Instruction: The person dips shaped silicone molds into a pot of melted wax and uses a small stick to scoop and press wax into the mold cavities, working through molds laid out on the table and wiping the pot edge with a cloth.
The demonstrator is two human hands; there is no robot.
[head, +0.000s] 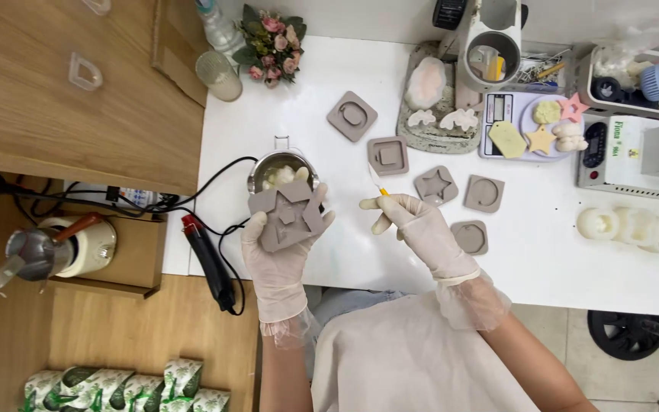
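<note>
In the head view, the left hand (280, 255), in a white glove, is gripping a grey mould (290, 214) near the middle of the frame, just over a small metal pot (280, 169). The fingers are closing around its lower edge. The mould is facing up to the camera and tilting a little; its long axis is running from lower left to upper right. The right hand (421, 229) is pinching a thin yellow tool (379, 183), which is pointing to the upper left. More grey moulds (436, 185) are lying on the white table (345, 259).
</note>
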